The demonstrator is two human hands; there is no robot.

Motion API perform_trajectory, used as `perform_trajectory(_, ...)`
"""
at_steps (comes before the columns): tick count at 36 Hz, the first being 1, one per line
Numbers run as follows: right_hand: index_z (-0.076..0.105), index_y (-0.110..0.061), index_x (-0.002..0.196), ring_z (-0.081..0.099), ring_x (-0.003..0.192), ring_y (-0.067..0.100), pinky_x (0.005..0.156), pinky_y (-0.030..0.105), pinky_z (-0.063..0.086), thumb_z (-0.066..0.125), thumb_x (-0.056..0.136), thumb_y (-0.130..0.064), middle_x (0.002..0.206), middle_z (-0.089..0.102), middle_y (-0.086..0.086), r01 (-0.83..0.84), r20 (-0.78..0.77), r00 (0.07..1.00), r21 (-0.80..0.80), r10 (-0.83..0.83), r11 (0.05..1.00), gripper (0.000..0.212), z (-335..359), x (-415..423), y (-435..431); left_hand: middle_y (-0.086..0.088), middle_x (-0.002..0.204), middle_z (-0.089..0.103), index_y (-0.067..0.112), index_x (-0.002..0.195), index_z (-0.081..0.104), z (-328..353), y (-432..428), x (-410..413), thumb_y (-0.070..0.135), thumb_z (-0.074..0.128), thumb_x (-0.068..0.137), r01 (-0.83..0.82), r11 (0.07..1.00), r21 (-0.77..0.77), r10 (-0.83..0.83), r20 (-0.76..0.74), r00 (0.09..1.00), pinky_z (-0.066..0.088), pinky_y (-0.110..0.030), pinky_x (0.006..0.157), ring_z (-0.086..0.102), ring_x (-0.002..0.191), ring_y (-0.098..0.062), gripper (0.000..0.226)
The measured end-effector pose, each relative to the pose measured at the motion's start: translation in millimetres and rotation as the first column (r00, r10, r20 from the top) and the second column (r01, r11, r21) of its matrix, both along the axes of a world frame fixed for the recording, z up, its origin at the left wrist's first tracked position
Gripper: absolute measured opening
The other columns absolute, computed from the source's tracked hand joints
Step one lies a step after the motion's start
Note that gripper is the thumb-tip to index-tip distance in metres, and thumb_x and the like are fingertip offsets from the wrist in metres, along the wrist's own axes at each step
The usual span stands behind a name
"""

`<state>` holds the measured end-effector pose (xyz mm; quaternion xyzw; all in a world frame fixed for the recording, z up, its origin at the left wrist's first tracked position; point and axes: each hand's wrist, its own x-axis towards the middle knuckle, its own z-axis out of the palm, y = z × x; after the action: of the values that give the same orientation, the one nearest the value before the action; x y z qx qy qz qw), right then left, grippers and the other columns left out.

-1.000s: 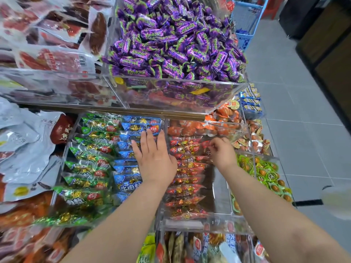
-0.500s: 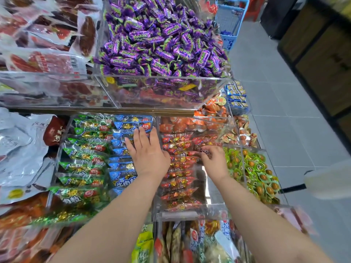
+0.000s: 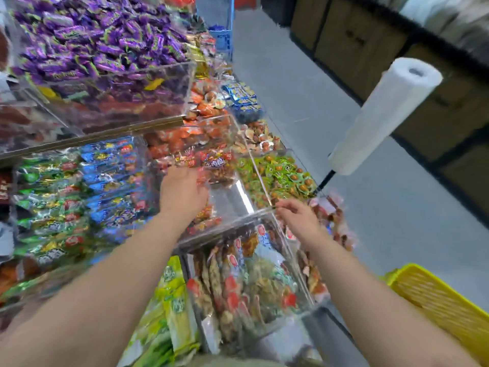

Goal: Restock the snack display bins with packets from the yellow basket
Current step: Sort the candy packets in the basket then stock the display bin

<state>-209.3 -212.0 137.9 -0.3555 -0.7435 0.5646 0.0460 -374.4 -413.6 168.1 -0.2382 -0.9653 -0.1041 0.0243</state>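
Grey floor tiles run along the right of our one head view, and a tiered display of clear acrylic bins fills the left, with purple sweets heaped in the top tier. We see our left hand laid palm-down over the red packets in the middle bin, whose near half is bare. Motion blur hides the fingertips, so we cannot tell whether that hand grips a packet or only presses the row back. Our right hand hangs just over the front right corner of that same bin, fingers loosely curled and part open, with nothing visible in it.

The yellow basket sits low at the right edge, behind and outside our right forearm, well apart from both hands. Its contents are out of view. We judge that the next move is a reach back for more stock, and the right hand is plainly the nearer one: the basket lies down and to the right of it, away from the shelves. The red packets lie with their long axes across the bin, so fresh ones would go in crosswise into the bare near half. A white roll on a dark rod juts out beside the display.
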Motion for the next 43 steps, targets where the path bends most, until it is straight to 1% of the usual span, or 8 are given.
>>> perform_trajectory(5, 0.06, -0.016, 0.073, 0.047, 0.057, 0.008, 0.05, 0.017, 0.038, 0.057, 0.085, -0.004, 0.066, 0.054, 0.0, 0.158, 0.108, 0.983, -0.093, -0.148, 0.983, 0.017, -38, 92, 18, -0.015, 0.108, 0.064, 0.007, 0.105, 0.063, -28, 56, 97, 0.022, 0.056, 0.086, 0.191, 0.977, 0.091, -0.208, 0.257, 0.944, 0.045, -0.041, 0.088, 0.057, 0.106, -0.034, 0.026)
perform_trajectory(10, 0.047, -0.016, 0.06, 0.034, 0.05, 0.01, 0.043, 0.019, 0.025, 0.047, 0.092, -0.005, 0.057, 0.041, 0.003, 0.296, 0.315, 0.919, -0.16, -0.235, 0.942, 0.033, -75, 207, 32, -0.027, 0.148, 0.033, 0.007, 0.133, 0.052, -57, 81, 168, 0.027, 0.059, 0.087, 0.11, 0.994, 0.015, -0.111, 0.179, 0.978, 0.018, -0.045, 0.114, 0.026, 0.138, -0.041, 0.051)
perform_trajectory(13, 0.043, -0.016, 0.057, 0.035, 0.041, 0.009, 0.035, 0.017, 0.024, 0.046, 0.094, -0.005, 0.052, 0.039, 0.002, 0.366, 0.423, 0.866, -0.169, -0.268, 0.915, 0.039, -93, 283, 33, -0.025, 0.134, 0.048, 0.003, 0.115, 0.061, -70, 94, 203, 0.019, 0.062, 0.08, 0.225, 0.974, 0.018, -0.222, 0.255, 0.941, 0.033, -0.043, 0.105, 0.04, 0.127, -0.039, 0.038)
perform_trajectory(19, 0.049, -0.017, 0.073, 0.05, 0.063, 0.014, 0.059, 0.026, 0.043, 0.05, 0.091, -0.01, 0.075, 0.053, 0.002, 0.647, 0.627, 0.693, -0.323, -0.356, 0.69, 0.019, -113, 427, 20, -0.012, 0.107, 0.066, 0.013, 0.096, 0.064, -105, 112, 316, 0.016, 0.056, 0.086, 0.445, 0.895, -0.028, -0.323, 0.645, 0.692, 0.046, -0.034, 0.084, 0.061, 0.103, -0.031, 0.013)
perform_trajectory(23, 0.045, -0.017, 0.073, 0.046, 0.057, 0.013, 0.052, 0.021, 0.032, 0.044, 0.095, -0.011, 0.069, 0.047, 0.002, 0.753, 0.692, 0.61, -0.354, -0.387, 0.554, 0.023, -126, 499, 8, -0.015, 0.114, 0.066, 0.005, 0.107, 0.064, -135, 125, 384, 0.016, 0.055, 0.091, 0.54, 0.835, -0.102, -0.265, 0.786, 0.558, 0.043, -0.033, 0.089, 0.059, 0.109, -0.03, 0.021)
perform_trajectory(26, 0.04, -0.019, 0.072, 0.04, 0.052, 0.012, 0.05, 0.022, 0.024, 0.041, 0.095, -0.012, 0.062, 0.04, 0.0, 0.793, 0.724, 0.576, -0.381, -0.38, 0.476, 0.024, -132, 540, 7, -0.017, 0.112, 0.066, 0.007, 0.096, 0.062, -146, 139, 424, 0.018, 0.052, 0.093, 0.581, 0.798, -0.159, -0.221, 0.82, 0.528, 0.041, -0.03, 0.083, 0.059, 0.106, -0.029, 0.015)
perform_trajectory(35, 0.053, -0.017, 0.084, 0.052, 0.065, 0.011, 0.058, 0.023, 0.04, 0.048, 0.093, -0.014, 0.081, 0.055, 0.002, 0.852, 0.645, 0.52, -0.346, -0.56, 0.393, 0.01, -119, 597, 58, -0.008, 0.09, 0.062, 0.021, 0.069, 0.049, -150, 215, 471, 0.019, 0.05, 0.092, 0.649, 0.746, -0.153, -0.237, 0.849, 0.472, 0.038, -0.03, 0.073, 0.061, 0.1, -0.028, 0.023)
perform_trajectory(43, 0.048, -0.013, 0.074, 0.051, 0.061, 0.014, 0.06, 0.026, 0.034, 0.04, 0.093, -0.01, 0.076, 0.055, 0.011, 0.87, 0.603, 0.493, -0.342, -0.627, 0.355, 0.021, -107, 581, 103, -0.015, 0.092, 0.06, 0.014, 0.075, 0.052, -152, 276, 474, 0.016, 0.048, 0.095, 0.732, 0.652, -0.197, -0.242, 0.861, 0.447, 0.043, -0.032, 0.078, 0.059, 0.103, -0.034, 0.02)
